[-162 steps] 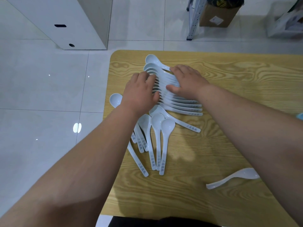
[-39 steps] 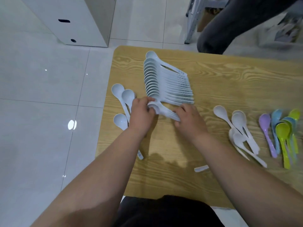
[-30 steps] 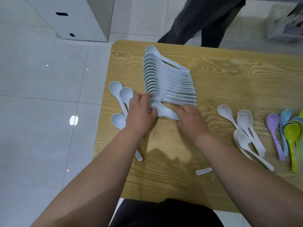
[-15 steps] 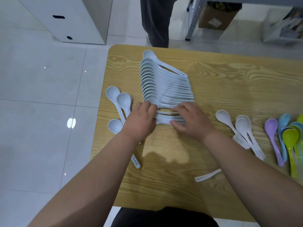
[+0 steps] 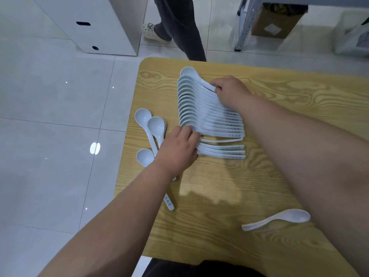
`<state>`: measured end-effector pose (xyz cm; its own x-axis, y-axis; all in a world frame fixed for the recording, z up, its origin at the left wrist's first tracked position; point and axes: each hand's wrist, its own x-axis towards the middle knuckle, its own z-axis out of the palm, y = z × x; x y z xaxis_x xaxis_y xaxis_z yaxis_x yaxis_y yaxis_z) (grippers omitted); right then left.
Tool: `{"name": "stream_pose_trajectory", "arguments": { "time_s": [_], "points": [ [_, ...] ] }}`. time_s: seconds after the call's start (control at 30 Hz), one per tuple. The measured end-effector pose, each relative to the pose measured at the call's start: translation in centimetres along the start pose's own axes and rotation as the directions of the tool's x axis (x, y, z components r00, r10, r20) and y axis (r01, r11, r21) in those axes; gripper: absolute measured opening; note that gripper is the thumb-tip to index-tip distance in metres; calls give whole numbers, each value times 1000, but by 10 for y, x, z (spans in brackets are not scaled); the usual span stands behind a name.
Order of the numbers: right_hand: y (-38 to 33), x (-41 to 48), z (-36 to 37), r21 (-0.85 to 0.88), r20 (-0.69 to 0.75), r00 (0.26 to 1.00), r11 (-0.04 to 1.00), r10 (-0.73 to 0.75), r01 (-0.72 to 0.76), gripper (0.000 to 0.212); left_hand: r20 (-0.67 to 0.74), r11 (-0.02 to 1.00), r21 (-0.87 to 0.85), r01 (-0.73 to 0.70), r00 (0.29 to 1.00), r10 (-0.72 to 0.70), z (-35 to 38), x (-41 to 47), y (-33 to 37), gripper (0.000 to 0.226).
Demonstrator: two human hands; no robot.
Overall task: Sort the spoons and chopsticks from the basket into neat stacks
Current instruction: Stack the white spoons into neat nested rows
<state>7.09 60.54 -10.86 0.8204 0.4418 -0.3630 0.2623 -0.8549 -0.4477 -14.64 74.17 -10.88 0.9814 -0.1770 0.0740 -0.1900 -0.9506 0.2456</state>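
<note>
Head view: a person's two bare hands work a long spoon row (image 5: pixel 199 108) of white soup spoons, nested bowl into bowl on a wooden table (image 5: pixel 299 100), the bowls toward the table's left edge and the handles fanning rightward. The right hand (image 5: pixel 229 92) sits at the far end of the spoon row, its fingers curled in and pinching the handle of the farthest spoon (image 5: pixel 189 73), whose bowl juts out beyond the hand. The left hand (image 5: pixel 177 150) lies at the near end of the spoon row, fingers bent down over the bowls of a small batch (image 5: pixel 221 150) of white spoons; their handles run out to the right of the hand, just beside the row's last spoon, with a narrow gap showing. Three loose spoons (image 5: pixel 151 124) lie left of the spoon row, partly under the left wrist. A lone spoon (image 5: pixel 279 218) rests well nearer than the spoon row, beside the right forearm. Beyond the spoon row, past the table's far edge, stand another person's legs (image 5: pixel 179 27), a white cabinet (image 5: pixel 89 23) and a cardboard box (image 5: pixel 275 23).
</note>
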Motion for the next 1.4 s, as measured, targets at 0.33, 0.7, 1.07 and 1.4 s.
{"name": "stream_pose_trajectory", "arguments": {
  "time_s": [0.33, 0.7, 1.07, 1.4],
  "points": [
    [19, -63, 19, 66, -6, 997, 995, -77, 77, 34, -71, 998, -31, 48, 996, -50, 9, -25, 6, 25],
    [7, -82, 20, 101, 101, 992, 993, -69, 59, 52, -44, 995, -73, 73, 996, -77, 0, -45, 5, 29],
    [-12, -68, 13, -17, 174, 979, 994, -101, 106, 53, -15, 997, -53, 56, 998, -57, -6, -45, 8, 37],
    [-22, -66, 14, -15, 209, 976, 997, -68, 73, 77, -62, 973, -89, 212, 974, -218, -1, -45, 16, 28]
  ]
}}
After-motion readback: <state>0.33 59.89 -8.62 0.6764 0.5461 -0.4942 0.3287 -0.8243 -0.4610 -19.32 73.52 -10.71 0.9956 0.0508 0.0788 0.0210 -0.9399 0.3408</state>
